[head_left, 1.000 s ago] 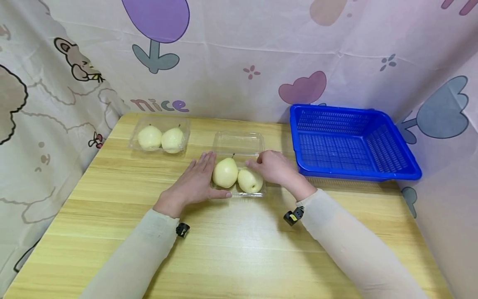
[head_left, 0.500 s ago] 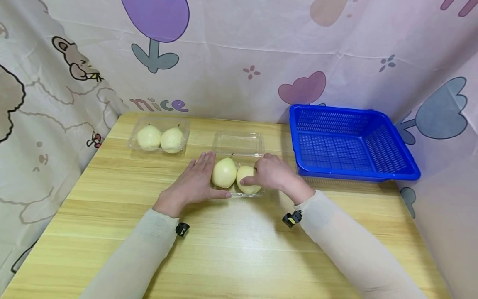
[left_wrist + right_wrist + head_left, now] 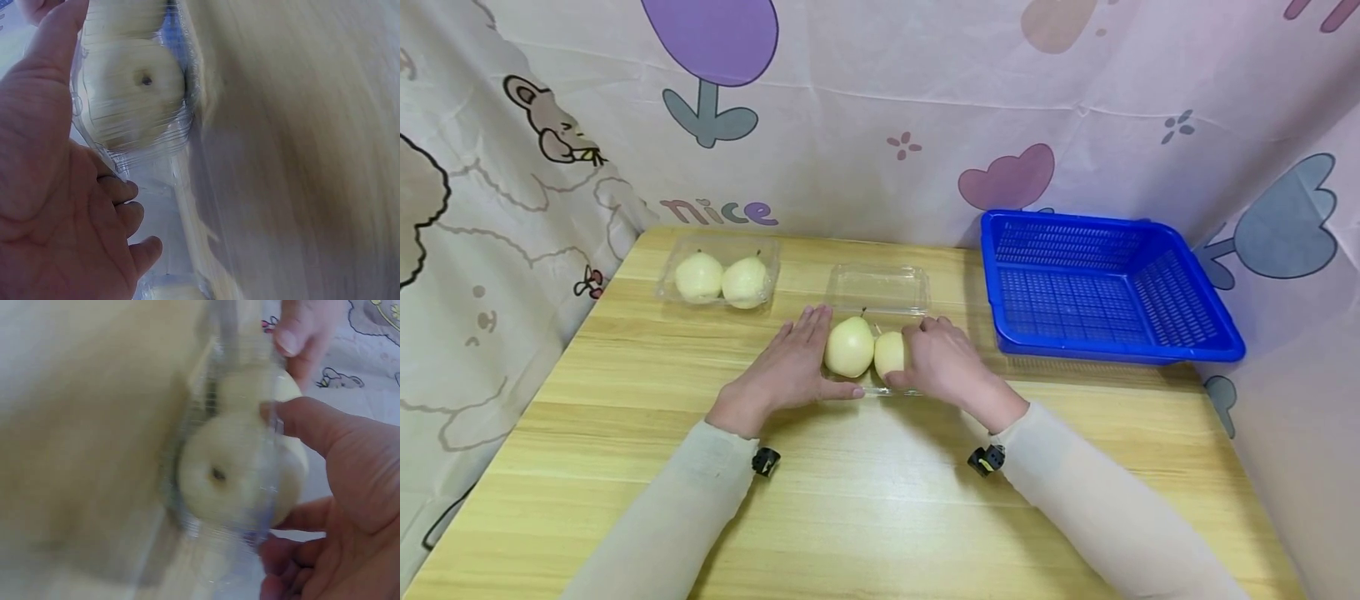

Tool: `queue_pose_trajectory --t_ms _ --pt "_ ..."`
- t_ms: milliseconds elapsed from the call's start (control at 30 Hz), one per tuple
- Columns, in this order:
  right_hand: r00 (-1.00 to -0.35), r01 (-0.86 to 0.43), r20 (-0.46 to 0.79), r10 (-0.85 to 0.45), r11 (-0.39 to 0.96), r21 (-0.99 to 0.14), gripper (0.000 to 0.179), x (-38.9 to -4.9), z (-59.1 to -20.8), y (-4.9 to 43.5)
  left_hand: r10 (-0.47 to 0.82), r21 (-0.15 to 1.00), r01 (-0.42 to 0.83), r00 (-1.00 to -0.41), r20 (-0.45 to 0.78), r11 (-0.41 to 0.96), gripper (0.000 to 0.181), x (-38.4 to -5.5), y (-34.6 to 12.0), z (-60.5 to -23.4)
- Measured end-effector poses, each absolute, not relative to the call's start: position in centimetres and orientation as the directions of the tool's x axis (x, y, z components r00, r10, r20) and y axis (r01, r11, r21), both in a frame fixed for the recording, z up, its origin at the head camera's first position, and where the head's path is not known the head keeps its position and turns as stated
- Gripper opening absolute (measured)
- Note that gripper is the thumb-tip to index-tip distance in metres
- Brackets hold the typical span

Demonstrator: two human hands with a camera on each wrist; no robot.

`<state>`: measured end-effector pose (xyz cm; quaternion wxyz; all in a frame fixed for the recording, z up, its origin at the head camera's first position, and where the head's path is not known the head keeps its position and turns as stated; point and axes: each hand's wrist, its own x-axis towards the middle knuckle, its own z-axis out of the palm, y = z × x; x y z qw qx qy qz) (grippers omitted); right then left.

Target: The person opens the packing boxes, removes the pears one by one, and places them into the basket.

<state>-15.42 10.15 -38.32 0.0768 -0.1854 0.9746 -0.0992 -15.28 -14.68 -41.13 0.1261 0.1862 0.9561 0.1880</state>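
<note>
In the middle of the table, a clear plastic clamshell box (image 3: 880, 287) has its lid folded back and two pale yellow pears in its base. The left pear (image 3: 849, 347) stands with its stem up. My right hand (image 3: 950, 360) curls over the right pear (image 3: 890, 354), thumb toward the front and fingers behind, hiding part of it. Along the box's left side lies my left hand (image 3: 781, 367), fingers fairly straight and thumb at the front rim. The right wrist view shows the thumb and fingers of my right hand (image 3: 356, 462) around that pear (image 3: 228, 472).
Another clear box (image 3: 718, 242) with two pears (image 3: 700, 277) sits at the back left. A blue perforated basket (image 3: 1112, 350) stands at the back right. Patterned cloth (image 3: 880, 100) hangs behind the wooden table (image 3: 865, 500).
My right hand has moved from the right pear's back right side down and forward over it, with the thumb coming to its front. The left hand has stayed in place.
</note>
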Motion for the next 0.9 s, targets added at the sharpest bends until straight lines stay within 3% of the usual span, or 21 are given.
queue_pose_trajectory --t_ms 200,433,900 --pt "-0.928 -0.36 0.006 -0.372 0.894 -0.267 0.073 -14.9 -39.5 10.3 0.4 0.406 0.305 -0.9 -0.174 0.861 0.141 -15.3 -14.6 -41.2" --pt "-0.916 -0.39 0.02 -0.4 0.881 -0.269 0.082 -14.9 -39.9 10.5 0.399 0.409 0.304 -0.901 -0.169 0.86 0.141 -15.2 -14.6 -41.2" --pt "-0.909 -0.413 0.076 -0.41 0.856 -0.31 0.075 -15.0 -40.1 10.8 0.398 0.422 0.295 -0.9 -0.178 0.857 0.141 -15.3 -14.5 -41.2"
